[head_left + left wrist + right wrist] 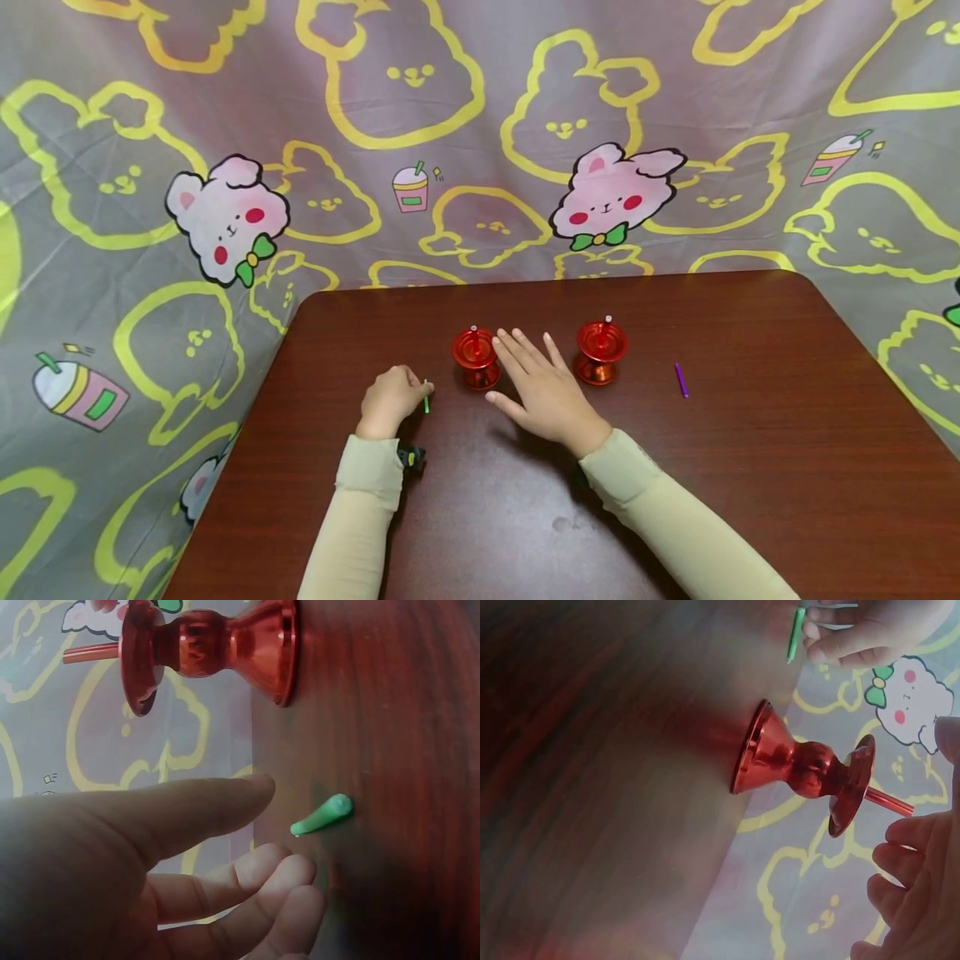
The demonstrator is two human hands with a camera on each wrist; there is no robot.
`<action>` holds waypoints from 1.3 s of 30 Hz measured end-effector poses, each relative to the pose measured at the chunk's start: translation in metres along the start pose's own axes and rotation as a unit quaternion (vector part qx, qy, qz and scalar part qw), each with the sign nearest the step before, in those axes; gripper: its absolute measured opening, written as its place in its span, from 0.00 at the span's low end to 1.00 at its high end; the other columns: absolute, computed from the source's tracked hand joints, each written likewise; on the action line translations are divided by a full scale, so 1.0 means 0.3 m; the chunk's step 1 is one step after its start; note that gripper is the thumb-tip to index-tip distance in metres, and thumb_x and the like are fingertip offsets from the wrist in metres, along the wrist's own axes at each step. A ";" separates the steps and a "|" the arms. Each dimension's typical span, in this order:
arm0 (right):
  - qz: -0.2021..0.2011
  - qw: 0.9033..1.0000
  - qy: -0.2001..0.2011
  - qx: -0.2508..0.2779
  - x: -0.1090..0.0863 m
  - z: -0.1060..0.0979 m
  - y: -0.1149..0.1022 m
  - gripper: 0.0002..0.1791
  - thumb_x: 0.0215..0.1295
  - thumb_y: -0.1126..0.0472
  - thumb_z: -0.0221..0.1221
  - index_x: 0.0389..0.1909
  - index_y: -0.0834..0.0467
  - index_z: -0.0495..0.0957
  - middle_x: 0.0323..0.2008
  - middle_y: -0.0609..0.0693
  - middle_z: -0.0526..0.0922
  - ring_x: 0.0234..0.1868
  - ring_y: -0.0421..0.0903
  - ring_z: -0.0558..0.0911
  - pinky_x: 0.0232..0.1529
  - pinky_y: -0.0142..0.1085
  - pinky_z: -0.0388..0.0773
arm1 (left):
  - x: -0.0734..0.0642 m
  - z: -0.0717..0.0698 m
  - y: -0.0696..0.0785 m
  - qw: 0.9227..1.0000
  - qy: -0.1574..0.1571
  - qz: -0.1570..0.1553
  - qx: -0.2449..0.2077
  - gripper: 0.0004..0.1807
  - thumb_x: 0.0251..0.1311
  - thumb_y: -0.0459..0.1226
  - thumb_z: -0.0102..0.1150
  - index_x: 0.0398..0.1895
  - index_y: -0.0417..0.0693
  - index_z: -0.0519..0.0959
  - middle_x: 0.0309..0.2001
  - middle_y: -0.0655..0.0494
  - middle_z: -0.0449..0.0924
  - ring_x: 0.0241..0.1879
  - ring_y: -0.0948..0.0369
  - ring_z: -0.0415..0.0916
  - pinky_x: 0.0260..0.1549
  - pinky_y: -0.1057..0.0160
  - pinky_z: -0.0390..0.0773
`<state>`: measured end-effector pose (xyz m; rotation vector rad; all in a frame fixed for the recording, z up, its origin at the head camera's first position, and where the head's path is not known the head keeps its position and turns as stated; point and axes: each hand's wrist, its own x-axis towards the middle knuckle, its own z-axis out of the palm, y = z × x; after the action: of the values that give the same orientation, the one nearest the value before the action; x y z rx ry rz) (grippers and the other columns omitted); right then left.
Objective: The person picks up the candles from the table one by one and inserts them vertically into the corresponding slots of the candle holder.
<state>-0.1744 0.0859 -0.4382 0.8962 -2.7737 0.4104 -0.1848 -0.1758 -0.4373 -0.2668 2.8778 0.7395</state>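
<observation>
A slim green candle-like stick [427, 404] lies on the table. In the left wrist view, my left hand [390, 400] is beside the green stick [324, 814], its thumb and fingers apart with nothing between them. To the right stands a shiny red candle holder [478, 377], upright, with a thin red stem rising from its dish. My right hand [551, 402], palm down with fingers extended, hovers right of this holder. In the right wrist view its fingertips [900, 831] are close to the stem of the holder [810, 769]; whether they touch I cannot tell.
A second red candle holder [597, 369] stands upright beyond my right hand. Farther right, a purple stick [681, 380] lies on the brown table [765, 467]. A patterned cloth [465, 83] hangs behind the table and along its sides.
</observation>
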 end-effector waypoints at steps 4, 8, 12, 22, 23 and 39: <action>-0.005 1.000 0.004 -0.013 0.003 0.001 0.000 0.44 0.72 0.35 0.51 0.79 0.56 0.57 0.79 0.52 0.56 0.80 0.50 0.53 0.77 0.57 0.36 | 0.003 0.008 -0.002 1.000 -0.006 -0.004 0.005 0.16 0.61 0.49 0.67 0.23 0.49 0.77 0.26 0.53 0.78 0.27 0.52 0.76 0.24 0.56 0.72; -0.005 1.000 0.002 -0.018 0.010 0.003 0.002 0.43 0.73 0.35 0.51 0.79 0.57 0.58 0.79 0.52 0.57 0.80 0.50 0.54 0.77 0.58 0.35 | 0.008 0.019 -0.001 1.000 -0.007 -0.005 0.013 0.18 0.60 0.49 0.68 0.20 0.50 0.76 0.24 0.53 0.77 0.26 0.53 0.75 0.23 0.55 0.72; 0.001 1.000 -0.010 -0.017 0.018 0.008 0.004 0.43 0.73 0.34 0.50 0.79 0.57 0.57 0.79 0.51 0.56 0.80 0.50 0.53 0.77 0.57 0.35 | 0.013 0.029 0.003 1.000 -0.006 -0.003 0.023 0.19 0.60 0.48 0.69 0.18 0.50 0.75 0.22 0.52 0.76 0.25 0.52 0.76 0.23 0.54 0.73; 0.014 1.000 -0.027 -0.002 0.036 0.021 0.008 0.43 0.74 0.34 0.49 0.79 0.56 0.57 0.79 0.51 0.56 0.80 0.50 0.52 0.77 0.57 0.37 | 0.019 0.040 0.014 0.999 -0.003 -0.022 0.040 0.17 0.63 0.45 0.67 0.20 0.48 0.78 0.26 0.50 0.80 0.29 0.49 0.81 0.26 0.50 0.78; 0.015 0.999 -0.030 -0.001 0.037 0.023 0.008 0.43 0.74 0.34 0.49 0.79 0.56 0.57 0.79 0.51 0.56 0.80 0.49 0.51 0.77 0.57 0.37 | 0.019 0.041 0.016 0.999 -0.002 -0.025 0.040 0.17 0.63 0.45 0.67 0.20 0.48 0.78 0.26 0.49 0.81 0.30 0.48 0.81 0.27 0.49 0.79; 0.024 0.999 -0.044 0.016 0.043 0.035 0.009 0.44 0.74 0.34 0.48 0.80 0.56 0.54 0.80 0.51 0.54 0.80 0.50 0.50 0.77 0.56 0.34 | 0.015 0.041 0.030 0.998 0.021 -0.034 0.050 0.12 0.59 0.39 0.62 0.22 0.42 0.81 0.35 0.36 0.85 0.34 0.40 0.83 0.28 0.43 0.81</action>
<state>-0.1873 0.0775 -0.4452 0.8773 -2.8817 0.4340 -0.1897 -0.1627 -0.4447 -0.3709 2.9179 0.5835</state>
